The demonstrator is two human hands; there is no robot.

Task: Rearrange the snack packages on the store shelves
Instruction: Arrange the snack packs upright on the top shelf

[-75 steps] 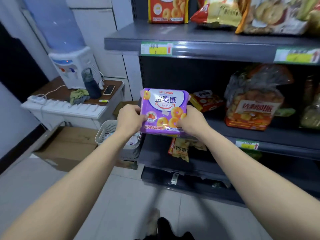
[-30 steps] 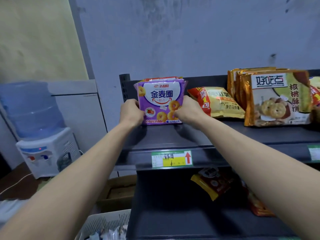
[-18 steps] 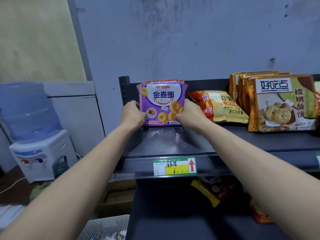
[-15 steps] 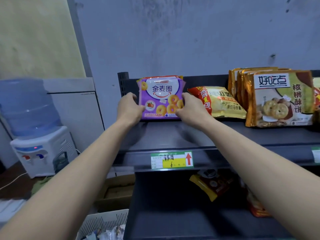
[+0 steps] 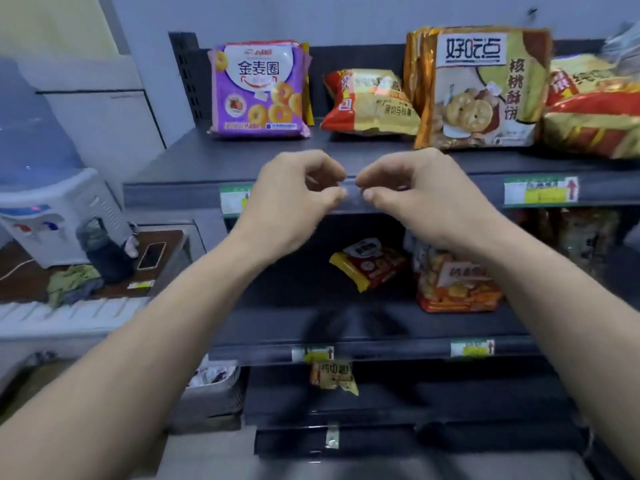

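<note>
Purple ring-biscuit pack (image 5: 258, 90) stands upright at L end of top shelf (image 5: 194, 168), face out, base on the shelf deck. More packs sit right behind it; only their orange edge shows at its R side. No hand on it. L hand (image 5: 294, 199) and R hand (image 5: 415, 199) both hover in front of the shelf lip, below the pack and well apart from it. Fingers of each are curled in toward the thumb and hold nothing; thumb tips point at each other with a small gap between. Just R of the purple pack is a red-yellow chip bag (image 5: 370, 103), slumped back. Next is a row of upright walnut-cookie packs (image 5: 481, 88), then more red-yellow bags (image 5: 592, 123) at far R. Price tag (image 5: 540, 190) on the lip under those. Middle shelf (image 5: 381, 327) has a small red-yellow snack pack (image 5: 369, 268), tilted, near a clear bag w/ orange label (image 5: 457, 282). The shelf below has a small yellow bag (image 5: 332, 375) near the front. Off to L: water dispenser (image 5: 45, 209), phone (image 5: 151, 255) flat on a brown tabletop, grey basket (image 5: 211, 393) on the floor beside the shelf unit.
</note>
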